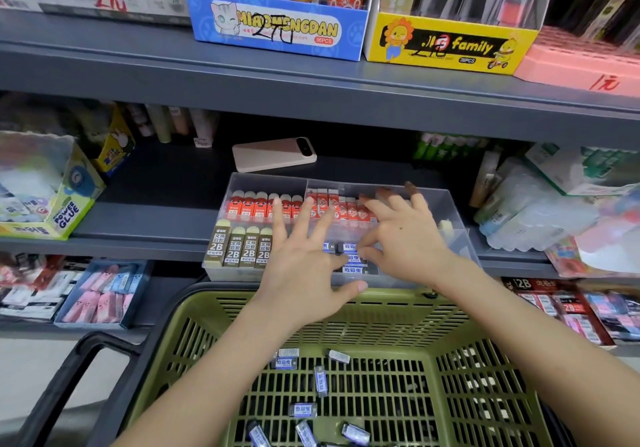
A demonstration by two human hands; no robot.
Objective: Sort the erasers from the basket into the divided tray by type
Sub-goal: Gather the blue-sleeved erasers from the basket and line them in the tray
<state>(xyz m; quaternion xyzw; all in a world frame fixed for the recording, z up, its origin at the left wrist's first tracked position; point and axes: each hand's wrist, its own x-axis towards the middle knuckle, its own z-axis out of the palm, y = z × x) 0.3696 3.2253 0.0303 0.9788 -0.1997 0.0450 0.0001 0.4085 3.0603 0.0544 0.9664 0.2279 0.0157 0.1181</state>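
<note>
Both forearms are bare down to the hands, left hand (pixel 304 266) and right hand (pixel 407 238).

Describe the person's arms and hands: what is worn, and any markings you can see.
Both forearms are bare, with no sleeves, watch or bracelet in view. The right hand has dark reddish-brown nail polish on its fingertips; the left hand shows no rings.

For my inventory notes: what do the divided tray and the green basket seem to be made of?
Divided tray: apparently clear rigid plastic, glossy; the erasers show through its walls. Basket: seemingly moulded olive-green plastic, rather matte, with slotted walls and floor.
</note>
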